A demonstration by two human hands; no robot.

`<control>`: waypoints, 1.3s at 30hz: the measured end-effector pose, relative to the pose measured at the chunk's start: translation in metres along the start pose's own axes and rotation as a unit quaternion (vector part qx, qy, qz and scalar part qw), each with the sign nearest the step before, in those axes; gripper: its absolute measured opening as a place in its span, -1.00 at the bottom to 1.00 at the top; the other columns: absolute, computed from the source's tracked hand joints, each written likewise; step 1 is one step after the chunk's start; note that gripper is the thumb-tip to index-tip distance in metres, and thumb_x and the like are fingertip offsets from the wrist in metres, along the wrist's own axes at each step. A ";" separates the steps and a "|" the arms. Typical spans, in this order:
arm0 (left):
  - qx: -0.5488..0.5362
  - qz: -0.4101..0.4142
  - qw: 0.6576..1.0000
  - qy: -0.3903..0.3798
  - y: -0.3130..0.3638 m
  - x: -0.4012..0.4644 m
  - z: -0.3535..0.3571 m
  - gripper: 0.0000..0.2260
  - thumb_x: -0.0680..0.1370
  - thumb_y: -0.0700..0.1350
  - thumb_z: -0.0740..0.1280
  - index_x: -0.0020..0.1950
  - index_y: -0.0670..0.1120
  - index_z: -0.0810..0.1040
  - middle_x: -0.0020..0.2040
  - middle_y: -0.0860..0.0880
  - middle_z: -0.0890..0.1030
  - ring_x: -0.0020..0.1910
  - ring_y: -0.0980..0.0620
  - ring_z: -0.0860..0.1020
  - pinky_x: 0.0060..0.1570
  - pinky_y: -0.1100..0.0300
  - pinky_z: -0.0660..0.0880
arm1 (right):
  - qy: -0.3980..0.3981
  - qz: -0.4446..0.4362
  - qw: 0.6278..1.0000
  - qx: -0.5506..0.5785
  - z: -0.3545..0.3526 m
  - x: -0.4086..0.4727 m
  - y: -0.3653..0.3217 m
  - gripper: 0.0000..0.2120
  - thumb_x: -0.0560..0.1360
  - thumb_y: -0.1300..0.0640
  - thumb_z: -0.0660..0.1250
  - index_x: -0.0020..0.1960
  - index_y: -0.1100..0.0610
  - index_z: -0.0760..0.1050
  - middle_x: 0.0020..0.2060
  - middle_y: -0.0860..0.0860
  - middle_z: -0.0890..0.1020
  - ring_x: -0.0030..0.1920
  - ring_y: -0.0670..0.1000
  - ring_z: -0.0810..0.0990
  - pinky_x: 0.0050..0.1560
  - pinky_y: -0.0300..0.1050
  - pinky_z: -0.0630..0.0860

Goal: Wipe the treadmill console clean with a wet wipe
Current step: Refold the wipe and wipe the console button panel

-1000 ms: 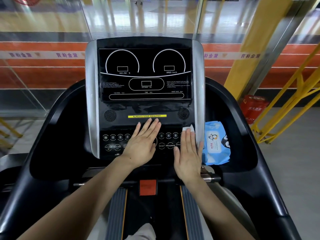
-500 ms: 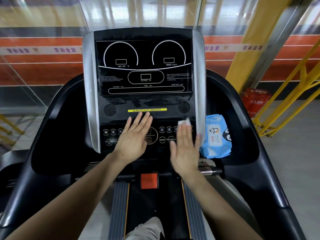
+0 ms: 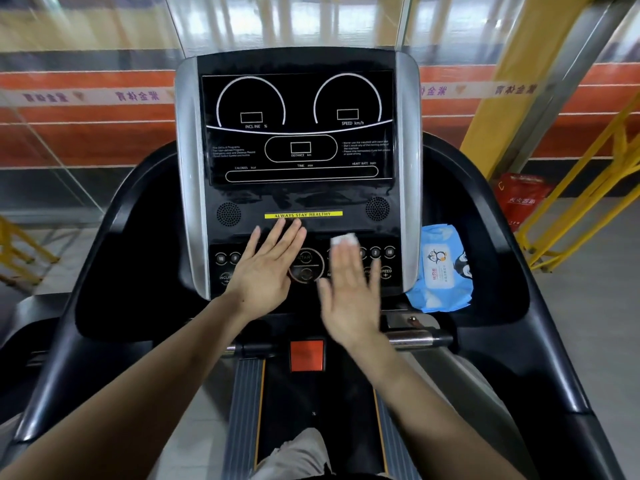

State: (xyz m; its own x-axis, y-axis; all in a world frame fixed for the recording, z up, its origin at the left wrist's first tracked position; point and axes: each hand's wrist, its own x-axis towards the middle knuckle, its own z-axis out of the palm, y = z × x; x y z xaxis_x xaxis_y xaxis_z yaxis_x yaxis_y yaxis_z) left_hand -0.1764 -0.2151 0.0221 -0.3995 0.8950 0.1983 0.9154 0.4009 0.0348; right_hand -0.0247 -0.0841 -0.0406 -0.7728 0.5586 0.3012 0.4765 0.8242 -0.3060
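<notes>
The treadmill console (image 3: 298,188) is a black panel with silver side trims, dials above and a row of buttons below. My left hand (image 3: 266,268) lies flat with fingers spread on the left buttons, beside the round start button. My right hand (image 3: 349,292) presses flat on the right buttons with a white wet wipe (image 3: 344,240) under its fingers; only the wipe's top edge shows past the fingertips.
A blue wet wipe pack (image 3: 441,268) lies in the right side tray of the console. An orange safety key (image 3: 306,355) sits below the console, with metal grip bars (image 3: 412,339) beside it. Yellow railings (image 3: 585,188) stand to the right.
My right hand with the wipe has slid left from the console's right trim toward the middle buttons. My left hand has shifted slightly left. The camera has tilted.
</notes>
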 end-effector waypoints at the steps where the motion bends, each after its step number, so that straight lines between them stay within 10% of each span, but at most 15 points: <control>1: 0.002 0.001 1.000 0.002 -0.001 -0.001 0.000 -0.22 0.58 -0.20 0.20 0.71 -0.01 -0.15 0.70 0.09 -0.19 0.66 0.03 -0.28 0.62 -0.11 -0.30 | -0.015 -0.042 0.999 -0.006 0.003 0.000 -0.011 -0.36 0.75 -0.15 -0.11 0.73 0.06 -0.20 0.72 -0.03 -0.18 0.70 -0.06 -0.28 0.67 0.26 -0.23; 10: -0.005 -0.003 1.000 0.002 0.002 -0.001 0.002 -0.24 0.60 -0.19 0.19 0.71 -0.02 -0.15 0.71 0.07 -0.17 0.67 0.00 -0.27 0.63 -0.16 -0.25 | 0.037 0.130 0.990 0.037 -0.009 -0.016 0.055 -0.39 0.73 -0.10 -0.13 0.73 0.02 -0.14 0.73 -0.05 -0.09 0.70 -0.08 -0.21 0.67 0.28 -0.23; 16: -0.007 -0.002 1.000 0.000 -0.001 -0.002 0.004 -0.22 0.59 -0.20 0.20 0.70 0.00 -0.17 0.71 0.08 -0.17 0.67 0.03 -0.28 0.63 -0.15 -0.25 | -0.037 -0.077 0.996 0.006 0.002 -0.012 -0.006 -0.40 0.74 -0.06 -0.11 0.73 0.01 -0.19 0.72 -0.10 -0.18 0.69 -0.11 -0.26 0.67 0.31 -0.19; 23: -0.010 -0.014 1.000 0.011 0.005 0.000 0.006 -0.24 0.60 -0.20 0.20 0.71 -0.03 -0.15 0.71 0.07 -0.16 0.67 0.00 -0.28 0.62 -0.18 -0.26 | 0.006 0.118 0.992 0.044 -0.016 -0.025 0.066 -0.38 0.72 -0.09 -0.18 0.73 0.00 -0.24 0.72 -0.09 -0.19 0.69 -0.10 -0.27 0.67 0.30 -0.24; 29: -0.011 -0.009 1.000 0.016 0.002 -0.001 0.008 -0.22 0.58 -0.22 0.22 0.71 -0.02 -0.13 0.71 0.07 -0.15 0.67 0.02 -0.27 0.63 -0.18 -0.24 | -0.092 -0.073 0.993 0.022 0.000 -0.032 0.001 -0.41 0.75 -0.08 -0.18 0.71 -0.04 -0.29 0.70 -0.14 -0.28 0.67 -0.15 -0.34 0.66 0.32 -0.23; 36: -0.008 -0.009 1.000 0.014 0.003 -0.001 0.009 -0.21 0.58 -0.21 0.21 0.71 -0.02 -0.16 0.71 0.07 -0.18 0.66 0.01 -0.30 0.62 -0.19 -0.25 | -0.055 0.092 0.994 0.026 -0.015 -0.053 0.078 -0.39 0.73 -0.10 -0.21 0.71 -0.01 -0.30 0.70 -0.11 -0.27 0.68 -0.10 -0.32 0.67 0.31 -0.24; 39: -0.007 -0.009 1.000 0.016 0.003 -0.001 0.012 -0.21 0.58 -0.21 0.22 0.71 -0.03 -0.15 0.71 0.07 -0.18 0.67 0.00 -0.30 0.62 -0.21 -0.24 | -0.080 0.017 0.996 0.040 -0.008 -0.044 0.037 -0.39 0.74 -0.08 -0.17 0.70 0.01 -0.35 0.68 -0.09 -0.34 0.67 -0.09 -0.37 0.66 0.27 -0.32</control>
State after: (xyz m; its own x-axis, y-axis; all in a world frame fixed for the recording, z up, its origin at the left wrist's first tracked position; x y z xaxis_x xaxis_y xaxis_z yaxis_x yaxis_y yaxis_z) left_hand -0.1741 -0.2129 0.0106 -0.4149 0.8808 0.2282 0.9086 0.4144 0.0524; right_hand 0.0302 -0.0771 -0.0579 -0.8173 0.5582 0.1431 0.4731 0.7918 -0.3863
